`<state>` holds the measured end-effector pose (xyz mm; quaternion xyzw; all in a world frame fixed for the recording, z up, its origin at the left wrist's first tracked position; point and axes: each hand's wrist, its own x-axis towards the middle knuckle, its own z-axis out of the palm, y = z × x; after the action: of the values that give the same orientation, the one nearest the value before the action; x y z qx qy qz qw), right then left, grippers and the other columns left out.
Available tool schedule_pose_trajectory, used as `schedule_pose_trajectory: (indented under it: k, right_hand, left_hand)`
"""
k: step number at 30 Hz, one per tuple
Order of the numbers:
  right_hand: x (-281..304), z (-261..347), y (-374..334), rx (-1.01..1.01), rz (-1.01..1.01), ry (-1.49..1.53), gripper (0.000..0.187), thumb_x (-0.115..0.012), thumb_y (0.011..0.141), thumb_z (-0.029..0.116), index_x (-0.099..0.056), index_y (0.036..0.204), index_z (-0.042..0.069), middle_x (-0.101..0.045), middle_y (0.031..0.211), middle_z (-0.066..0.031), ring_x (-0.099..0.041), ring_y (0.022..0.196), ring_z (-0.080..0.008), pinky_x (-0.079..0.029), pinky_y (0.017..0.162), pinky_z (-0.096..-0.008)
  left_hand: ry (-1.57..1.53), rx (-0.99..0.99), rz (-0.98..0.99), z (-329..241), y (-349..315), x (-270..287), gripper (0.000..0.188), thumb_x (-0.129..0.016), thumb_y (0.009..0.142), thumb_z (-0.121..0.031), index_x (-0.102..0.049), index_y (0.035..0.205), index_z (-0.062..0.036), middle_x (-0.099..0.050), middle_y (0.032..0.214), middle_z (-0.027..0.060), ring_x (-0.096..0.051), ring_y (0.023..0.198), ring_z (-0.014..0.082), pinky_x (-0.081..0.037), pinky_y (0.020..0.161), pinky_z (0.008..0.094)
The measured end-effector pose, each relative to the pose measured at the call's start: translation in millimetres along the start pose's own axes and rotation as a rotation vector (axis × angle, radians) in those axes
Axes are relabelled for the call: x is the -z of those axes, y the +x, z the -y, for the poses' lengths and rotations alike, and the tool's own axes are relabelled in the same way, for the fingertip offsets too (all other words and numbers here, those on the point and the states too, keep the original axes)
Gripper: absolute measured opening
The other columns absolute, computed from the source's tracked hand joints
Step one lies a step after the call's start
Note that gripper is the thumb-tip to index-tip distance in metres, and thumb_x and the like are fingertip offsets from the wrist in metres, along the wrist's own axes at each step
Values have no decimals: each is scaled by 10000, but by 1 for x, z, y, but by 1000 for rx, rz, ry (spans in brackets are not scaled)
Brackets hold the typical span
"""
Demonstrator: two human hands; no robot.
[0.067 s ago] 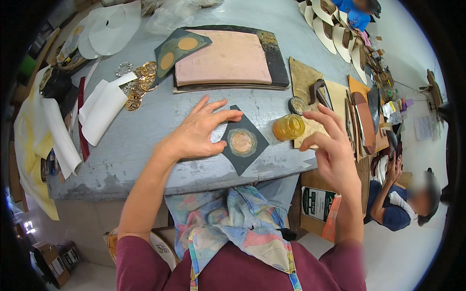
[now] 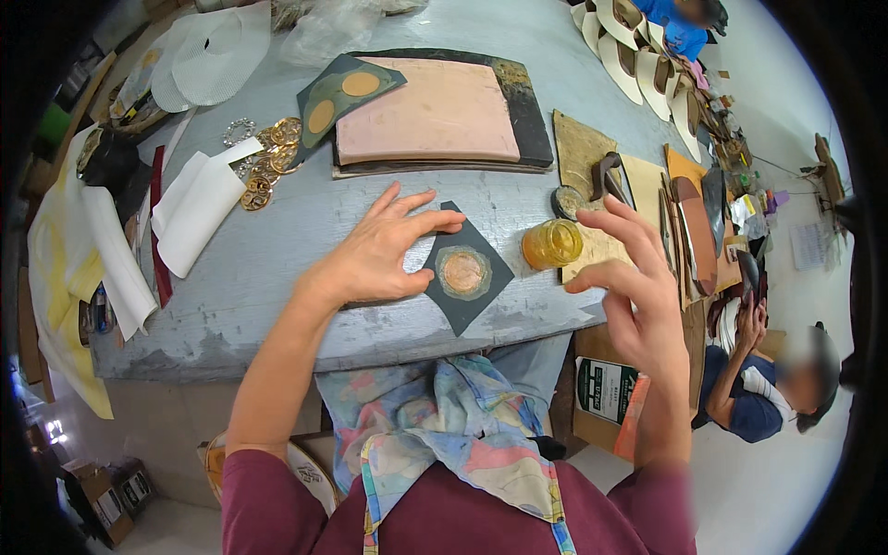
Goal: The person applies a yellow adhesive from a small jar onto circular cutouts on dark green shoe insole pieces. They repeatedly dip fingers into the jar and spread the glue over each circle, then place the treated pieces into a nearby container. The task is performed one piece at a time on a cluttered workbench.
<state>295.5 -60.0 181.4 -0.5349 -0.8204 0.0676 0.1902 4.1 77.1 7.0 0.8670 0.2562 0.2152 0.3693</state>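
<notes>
A dark, roughly diamond-shaped sheet (image 2: pixel 462 313) lies flat near the front edge of the table. On its middle sits a round tan disc (image 2: pixel 462 273) with a glossy, uneven smear around it. My left hand (image 2: pixel 375 250) rests on the table with fingers spread, its thumb and index fingertips touching the sheet's left side. To the right stands an open glass jar (image 2: pixel 551 245) of amber, glue-like stuff. Beside that jar my right hand (image 2: pixel 638 282) hovers with bent fingers apart and nothing visible in them. A round lid (image 2: pixel 567 201) lies behind the jar.
Behind the sheet lies a pink slab (image 2: pixel 425 111) on a dark board, with another dark sheet (image 2: pixel 351 97) bearing two tan ovals. Gold rings (image 2: pixel 268 162) and white rolled material (image 2: pixel 194 213) lie left. A co-worker (image 2: pixel 754 384) is at the right, near leather pieces (image 2: pixel 689 231).
My right hand's fingers have shifted very slightly beside the jar. My left hand and the dark sheet stay in place.
</notes>
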Motion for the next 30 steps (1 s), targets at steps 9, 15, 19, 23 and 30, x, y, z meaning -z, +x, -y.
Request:
schedule_pose_trajectory:
  k: [9,15,19,23,30]
  right_hand:
    - [-121,7,16,-180,36,234,499,-592,840,-160,-689,1282,48,-579,1529,-245,-557,1447,-487,-487,1196,-551]
    - [-152,-14,12,-206,26,149,457,-602,864,-147,-679,1280,27,-579,1505,-257,-567,1419,-487,-506,1167,-539]
    - [-152,-15,0,-221,21,153,494,-600,854,-152,-679,1312,16,-577,1503,-265,-567,1418,-491,-503,1171,-542]
    - [-148,-7,-23,-282,44,167,629,-557,805,-186,-681,1391,6,-537,1575,-277,-537,1474,-496,-473,1226,-515]
    - [-153,27,-48,-234,19,59,663,-634,824,-146,-646,1475,-18,-476,1625,-345,-484,1531,-536,-453,1252,-564]
  left_hand:
    - [10,-6,-2,2,-2,0,828,-808,772,-150,-616,1577,-147,-722,1539,34,-431,1641,381,-149,1406,659]
    - [15,-15,-1,6,-1,-2,877,-834,760,-145,-594,1604,-154,-718,1550,20,-423,1645,384,-141,1403,671]
    - [13,-9,1,5,-1,-2,877,-838,761,-141,-595,1604,-157,-720,1548,21,-425,1644,388,-137,1401,675]
    - [7,-12,-32,4,0,-3,768,-778,773,-168,-656,1531,-148,-742,1499,57,-461,1620,385,-171,1408,654]
    - [14,4,-19,2,0,-2,767,-781,784,-178,-648,1539,-152,-743,1501,54,-453,1627,385,-158,1413,653]
